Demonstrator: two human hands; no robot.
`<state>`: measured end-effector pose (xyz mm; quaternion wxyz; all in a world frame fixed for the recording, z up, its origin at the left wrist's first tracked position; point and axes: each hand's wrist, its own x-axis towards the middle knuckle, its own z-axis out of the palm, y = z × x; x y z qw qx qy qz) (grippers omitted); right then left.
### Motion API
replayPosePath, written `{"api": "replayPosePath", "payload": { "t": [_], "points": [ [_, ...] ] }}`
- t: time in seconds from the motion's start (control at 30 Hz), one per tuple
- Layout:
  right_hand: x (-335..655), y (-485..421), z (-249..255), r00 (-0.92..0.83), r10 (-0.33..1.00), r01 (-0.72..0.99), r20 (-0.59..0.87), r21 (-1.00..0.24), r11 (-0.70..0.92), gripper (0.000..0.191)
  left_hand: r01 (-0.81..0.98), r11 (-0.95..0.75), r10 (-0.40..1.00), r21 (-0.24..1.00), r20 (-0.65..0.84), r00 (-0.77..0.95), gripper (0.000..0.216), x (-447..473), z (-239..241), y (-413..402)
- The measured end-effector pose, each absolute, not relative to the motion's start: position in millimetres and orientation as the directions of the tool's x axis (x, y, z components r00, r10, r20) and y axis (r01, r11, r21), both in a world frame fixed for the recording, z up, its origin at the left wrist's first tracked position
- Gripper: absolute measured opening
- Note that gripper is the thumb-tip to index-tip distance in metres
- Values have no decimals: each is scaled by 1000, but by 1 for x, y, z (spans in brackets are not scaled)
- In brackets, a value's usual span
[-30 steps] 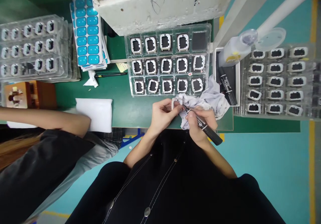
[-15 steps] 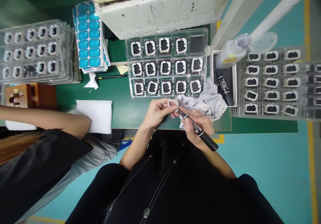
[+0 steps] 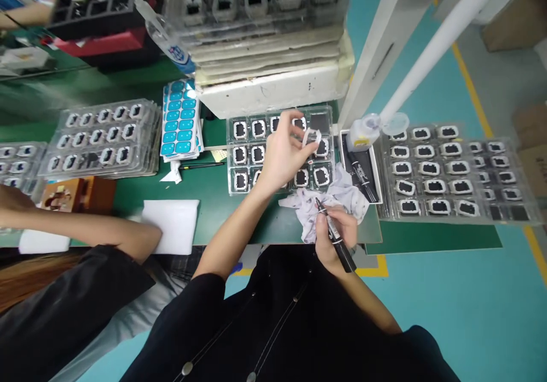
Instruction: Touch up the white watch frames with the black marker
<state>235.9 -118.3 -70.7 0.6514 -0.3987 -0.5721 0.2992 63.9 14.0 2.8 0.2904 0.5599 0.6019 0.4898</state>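
My left hand (image 3: 284,154) is raised over the clear tray (image 3: 234,157) of white-framed parts, pinching one small white frame part (image 3: 311,137) near the tray's upper right pocket. My right hand (image 3: 335,231) stays near the bench's front edge, closed around a black marker pen (image 3: 335,235) with its tip pointing up-left. It also presses on a crumpled white cloth (image 3: 337,194) lying beside the tray.
A second tray of parts (image 3: 448,171) lies to the right, with a small bottle (image 3: 363,134) and a black box of markers (image 3: 361,168) between. Stacked trays (image 3: 102,137), blue sticker sheets (image 3: 179,120) and a co-worker's arm (image 3: 81,225) are at left. A white crate (image 3: 273,85) stands behind.
My left hand has carried the white frame part from beside the pen tip up over the tray. The right hand with the marker stayed near the cloth. The camera tilted upward.
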Motion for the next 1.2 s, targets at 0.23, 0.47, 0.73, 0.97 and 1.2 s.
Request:
{"api": "replayPosePath", "payload": {
  "t": [0.23, 0.47, 0.73, 0.97, 1.2],
  "points": [
    [238, -120, -71, 163, 868, 59, 469, -883, 466, 23, 660, -143, 924, 738, 338, -179, 24, 80, -22, 116],
    [235, -121, -76, 164, 870, 46, 465, -884, 464, 20, 754, -151, 935, 639, 340, -101, 14, 83, -21, 94],
    [229, -118, -77, 203, 814, 117, 544, -839, 532, 22, 864, -160, 929, 477, 368, -31, 11, 90, -27, 89],
    [229, -113, -75, 250, 710, 303, 659, -749, 589, 37, 536, -254, 902, 805, 398, -170, 18, 84, 0, 31],
    [253, -106, -71, 46, 628, 489, 777, -565, 664, 46, 108, 131, 985, 985, -141, 97, 38, 99, -7, -106]
  ]
}}
